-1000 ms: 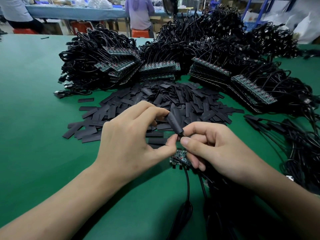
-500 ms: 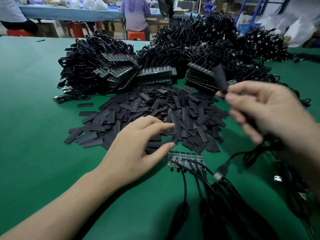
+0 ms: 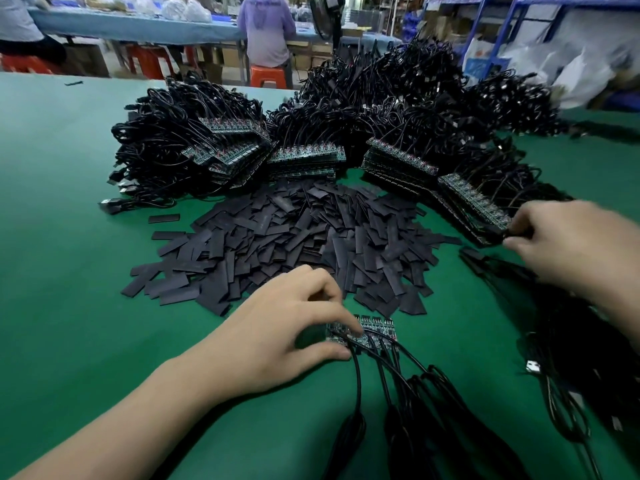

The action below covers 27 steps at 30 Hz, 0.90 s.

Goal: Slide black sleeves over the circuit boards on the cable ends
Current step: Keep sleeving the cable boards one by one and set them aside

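I see the left hand (image 3: 277,337) pinching the left end of a short row of boards (image 3: 375,336) on the green table (image 3: 69,237), with their cables (image 3: 358,389) trailing toward me. The sleeves (image 3: 294,237) lie heaped just beyond. The right hand (image 3: 568,244), fingers curled, touches the near end of a board stack (image 3: 474,206); I cannot tell whether it grips.
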Tool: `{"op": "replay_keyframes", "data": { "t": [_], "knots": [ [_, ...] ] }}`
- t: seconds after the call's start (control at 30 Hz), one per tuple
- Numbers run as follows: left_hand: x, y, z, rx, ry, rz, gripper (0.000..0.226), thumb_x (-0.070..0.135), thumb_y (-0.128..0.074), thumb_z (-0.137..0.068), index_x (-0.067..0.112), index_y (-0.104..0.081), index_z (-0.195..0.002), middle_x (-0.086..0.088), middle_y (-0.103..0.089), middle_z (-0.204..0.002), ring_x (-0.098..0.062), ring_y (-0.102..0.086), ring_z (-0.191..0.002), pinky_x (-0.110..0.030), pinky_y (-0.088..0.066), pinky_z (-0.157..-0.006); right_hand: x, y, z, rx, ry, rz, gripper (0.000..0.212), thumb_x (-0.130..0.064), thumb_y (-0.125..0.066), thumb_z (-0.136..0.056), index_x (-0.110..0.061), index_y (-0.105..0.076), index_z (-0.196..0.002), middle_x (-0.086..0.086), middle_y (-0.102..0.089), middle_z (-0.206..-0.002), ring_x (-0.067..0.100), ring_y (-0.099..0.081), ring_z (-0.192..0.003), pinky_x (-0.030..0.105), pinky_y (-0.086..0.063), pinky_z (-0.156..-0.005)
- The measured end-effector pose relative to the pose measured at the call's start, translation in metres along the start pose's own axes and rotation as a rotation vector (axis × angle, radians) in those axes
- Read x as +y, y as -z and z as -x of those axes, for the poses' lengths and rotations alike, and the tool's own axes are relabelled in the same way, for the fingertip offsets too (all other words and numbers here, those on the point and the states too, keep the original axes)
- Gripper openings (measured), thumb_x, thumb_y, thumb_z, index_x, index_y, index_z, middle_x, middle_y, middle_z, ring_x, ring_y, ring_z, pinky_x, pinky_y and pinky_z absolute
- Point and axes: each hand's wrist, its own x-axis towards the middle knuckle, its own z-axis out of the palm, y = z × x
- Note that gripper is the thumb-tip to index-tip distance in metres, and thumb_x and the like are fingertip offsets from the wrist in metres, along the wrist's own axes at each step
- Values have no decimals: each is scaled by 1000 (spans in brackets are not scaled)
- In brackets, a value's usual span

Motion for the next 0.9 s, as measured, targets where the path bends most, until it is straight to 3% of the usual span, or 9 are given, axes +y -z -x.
{"op": "replay_keyframes", "data": {
  "t": [0.07,0.13,0.23,0.33,0.43,0.63,0.73,0.8,0.9],
  "knots": [
    [1,-1,0,-15,-15,25,22,45,-71,-92,41,-73,-113,14,-49,-101,-8,-49,-98,-30,-45,-86,-16,0,7,-15,31,56,22,-51,-65,-94,-30,-61,-100,-1,-69,-94,28,-66,-91,36,-51,-71],
    [3,-3,-1,-26,-21,53,19,40,-70,-94,42,-73,-112,15,-48,-98,-7,-48,-96,-27,-44,-85,-45,7,22,-7,168,-54,20,-52,-62,-94,-33,-63,-98,-9,-67,-95,22,-65,-90,36,-53,-73],
    [5,-4,-2,-38,-20,79,11,37,-69,-95,40,-73,-104,16,-48,-93,-4,-49,-94,-23,-42,-83,-90,14,47,-272,371,-306,20,-56,-63,-90,-36,-68,-88,-21,-67,-85,0,-64,-82,34,-57,-78],
    [6,-4,-1,-38,-3,126,6,35,-70,-95,34,-72,-100,14,-52,-89,-2,-51,-90,-20,-43,-81,-117,1,65,-457,471,-287,23,-57,-66,-87,-34,-64,-85,-16,-67,-79,-1,-61,-76,27,-50,-68],
    [6,-3,0,1,19,229,3,26,-71,-95,26,-70,-98,10,-56,-87,-7,-54,-85,-28,-48,-79,-124,-10,69,-414,474,-246,24,-54,-66,-88,-33,-58,-84,-12,-64,-78,5,-59,-79,27,-41,-63],
    [9,5,1,116,77,465,17,3,-76,-84,18,-69,-88,5,-55,-80,-12,-51,-76,-21,-41,-71,-123,-17,67,-387,455,-303,20,-50,-65,-94,-33,-55,-86,-12,-65,-82,7,-59,-82,29,-40,-66],
    [7,7,2,87,118,656,13,8,-71,-91,19,-66,-89,8,-47,-73,-9,-44,-71,-23,-37,-68,-121,-18,68,-396,454,-345,20,-48,-62,-97,-32,-53,-87,-11,-64,-82,9,-59,-81,32,-42,-67],
    [6,9,2,96,170,835,6,16,-67,-93,19,-63,-90,0,-44,-67,-13,-41,-65,-24,-34,-63,-120,-18,69,-388,463,-352,19,-45,-59,-99,-32,-52,-87,-12,-63,-83,9,-58,-82,33,-42,-69],
    [5,10,2,113,186,1038,6,23,-61,-94,17,-59,-95,2,-50,-62,-13,-44,-57,-23,-39,-60,-120,-19,70,-388,465,-359,18,-42,-53,-102,-32,-49,-88,-13,-61,-84,9,-57,-83,33,-40,-68]
  ]
}}
